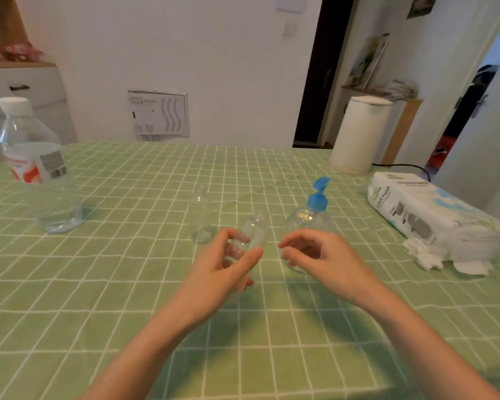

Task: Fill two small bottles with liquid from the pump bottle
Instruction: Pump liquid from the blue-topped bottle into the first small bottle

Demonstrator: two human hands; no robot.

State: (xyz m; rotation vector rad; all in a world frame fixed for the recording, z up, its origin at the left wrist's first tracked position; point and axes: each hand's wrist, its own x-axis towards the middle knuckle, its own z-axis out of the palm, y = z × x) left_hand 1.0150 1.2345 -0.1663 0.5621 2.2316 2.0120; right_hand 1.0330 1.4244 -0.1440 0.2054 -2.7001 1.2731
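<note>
My left hand point(228, 264) is wrapped around a small clear bottle point(254, 230), held tilted a little above the green checked tablecloth point(127, 269). A second small clear bottle point(200, 217) stands upright just behind and to the left of it. The pump bottle point(311, 216), clear with a blue pump head, stands right of centre. My right hand point(315, 252) hovers in front of the pump bottle's lower body, fingers curled and apart, and hides that part. Whether it touches the pump bottle I cannot tell.
A large water bottle point(38, 166) with a white cap stands at the far left. A pack of tissue paper point(425, 209) lies at the right edge, with loose tissues in front of it. A white kettle point(358, 134) stands at the back right.
</note>
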